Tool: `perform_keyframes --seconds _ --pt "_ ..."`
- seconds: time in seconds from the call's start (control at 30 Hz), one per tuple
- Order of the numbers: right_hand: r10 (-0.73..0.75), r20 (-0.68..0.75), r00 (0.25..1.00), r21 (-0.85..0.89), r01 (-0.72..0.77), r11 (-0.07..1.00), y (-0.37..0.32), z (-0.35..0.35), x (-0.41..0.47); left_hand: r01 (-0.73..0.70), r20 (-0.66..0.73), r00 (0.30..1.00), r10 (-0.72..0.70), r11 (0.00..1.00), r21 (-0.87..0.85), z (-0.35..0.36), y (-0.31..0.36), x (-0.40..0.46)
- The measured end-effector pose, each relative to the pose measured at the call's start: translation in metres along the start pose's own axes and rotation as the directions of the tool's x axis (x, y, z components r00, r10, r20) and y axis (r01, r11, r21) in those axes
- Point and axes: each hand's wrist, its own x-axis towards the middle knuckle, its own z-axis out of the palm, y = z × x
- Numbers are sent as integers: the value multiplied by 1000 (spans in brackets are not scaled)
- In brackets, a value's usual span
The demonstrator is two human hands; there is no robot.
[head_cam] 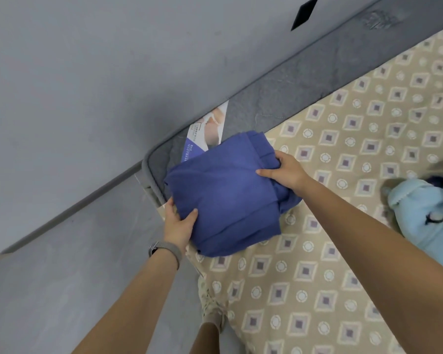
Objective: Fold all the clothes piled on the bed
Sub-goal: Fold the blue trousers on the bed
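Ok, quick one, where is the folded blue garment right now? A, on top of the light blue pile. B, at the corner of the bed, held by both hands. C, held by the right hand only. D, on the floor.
B: the blue garment sits at the corner of the bed, with the left hand gripping its near edge and the right hand gripping its far side.

Bed (343, 251) fills right side, covered by beige sheet (325, 154) patterned with diamonds and circles. Grey mattress (279, 98) exposed along bed's far edge, printed label (207, 134) at its corner. Beyond mattress, plain grey wall (87, 72); black diamond mark (304, 12) high on it. Grey floor (49, 290) left of bed. Light even, soft.
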Motion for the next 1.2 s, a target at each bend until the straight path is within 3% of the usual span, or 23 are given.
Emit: perform_keyframes --seconds 0.2,0.3,0.37,0.43,0.53,0.63,0.83,0.97,1.1,1.2 --pt "-80 -184 980 -94 64 994 -2 -8 -34 -31 -41 998 49 929 370 1 27 -14" --pt "-43 -324 945 -2 45 999 8 -35 -70 -87 -39 988 150 747 659 5 58 -25" --pt "-12 -410 912 71 45 996 22 -61 -103 -165 -5 968 252 646 746 23 79 -42" --pt "9 -475 880 98 43 994 45 -92 -145 -305 127 931 341 542 783 51 93 -65" --pt "35 -559 828 72 6 997 95 -136 -222 -513 420 854 307 364 777 105 95 -112" --pt "71 -650 757 55 -47 997 164 -172 -315 -676 638 733 236 156 720 159 68 -173" --pt "139 -751 645 22 -186 982 291 -224 -499 -815 806 575 141 13 579 258 -34 -307" --pt "234 -788 569 117 -236 965 370 -250 -613 -901 901 432 43 -5 433 331 -114 -415" --pt "319 -799 510 179 -304 936 432 -266 -692 -961 960 271 -78 -89 264 386 -173 -498" --pt "351 -806 476 206 -332 921 472 -266 -719 -973 971 190 -147 -158 166 419 -209 -538"
